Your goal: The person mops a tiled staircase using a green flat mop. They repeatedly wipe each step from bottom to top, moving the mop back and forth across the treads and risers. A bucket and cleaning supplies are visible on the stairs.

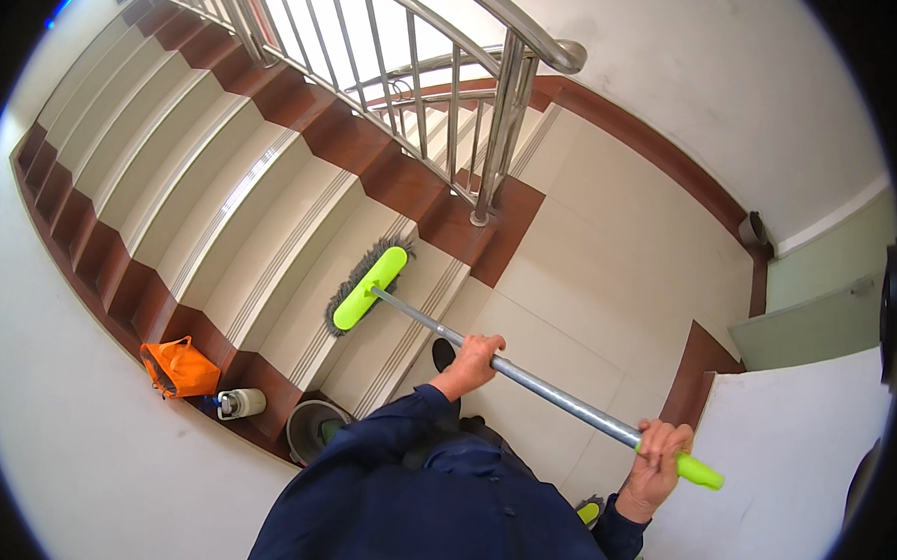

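Observation:
My left hand (469,366) grips the grey metal pole (563,405) of a mop partway along its length. Its lime-green end grip (701,471) pokes out past my right hand (658,463), which is closed around the pole's upper end. At the far end is a flat lime-green mop head (371,288) with a grey shaggy fringe. It lies across one of the lowest stair steps (409,331), near the striped edge. Part of a dark shoe (443,354) shows beside my left hand.
A bucket (311,428) with a green thing inside, a pale flask (242,404) and an orange bag (182,370) stand along the wall side of the stairs. A steel railing (492,132) borders the other side. Another green-headed mop (590,510) is behind my right arm.

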`<control>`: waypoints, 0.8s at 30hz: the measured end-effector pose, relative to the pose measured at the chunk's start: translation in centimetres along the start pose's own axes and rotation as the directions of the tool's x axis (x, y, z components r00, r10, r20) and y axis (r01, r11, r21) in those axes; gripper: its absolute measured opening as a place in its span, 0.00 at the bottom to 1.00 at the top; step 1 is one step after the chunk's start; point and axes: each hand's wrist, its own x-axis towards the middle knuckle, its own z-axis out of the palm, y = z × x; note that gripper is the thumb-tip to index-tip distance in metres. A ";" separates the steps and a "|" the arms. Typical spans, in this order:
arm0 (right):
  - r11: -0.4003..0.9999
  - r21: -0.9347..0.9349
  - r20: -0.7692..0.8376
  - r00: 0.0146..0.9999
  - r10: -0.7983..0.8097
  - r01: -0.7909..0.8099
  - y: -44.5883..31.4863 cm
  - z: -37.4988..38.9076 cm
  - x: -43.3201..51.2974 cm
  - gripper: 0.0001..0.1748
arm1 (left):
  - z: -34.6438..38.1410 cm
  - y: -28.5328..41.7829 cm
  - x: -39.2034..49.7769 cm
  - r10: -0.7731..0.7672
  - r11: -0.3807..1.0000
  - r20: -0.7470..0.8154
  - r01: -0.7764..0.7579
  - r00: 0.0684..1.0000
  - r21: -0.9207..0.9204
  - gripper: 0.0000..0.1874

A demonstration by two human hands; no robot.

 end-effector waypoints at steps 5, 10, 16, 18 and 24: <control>0.998 0.032 -0.186 0.981 0.060 -0.055 -0.6 -2.9 -2.7 0.13 | 2.7 1.2 -1.1 0.045 0.998 0.076 -0.043 0.996 -0.035 0.14; 0.998 0.045 -0.334 0.941 0.061 -0.049 -1.2 -4.5 -5.8 0.13 | 4.7 1.9 -3.0 0.138 0.989 0.128 -0.130 0.982 -0.063 0.11; 0.996 -0.059 -0.466 0.884 0.036 -0.072 -2.1 -3.8 -7.9 0.13 | 8.9 1.8 -4.7 0.135 0.983 0.386 -0.074 0.913 -0.168 0.10; 0.988 -0.119 -0.388 0.921 0.044 -0.097 -1.6 -3.0 -8.4 0.13 | 9.8 1.3 -5.3 0.085 0.992 0.490 -0.026 0.867 -0.126 0.10; 0.984 -0.153 -0.453 0.892 0.008 -0.086 -1.1 -1.5 -8.5 0.14 | 10.8 0.3 -4.7 0.085 0.996 0.473 -0.078 0.877 -0.036 0.22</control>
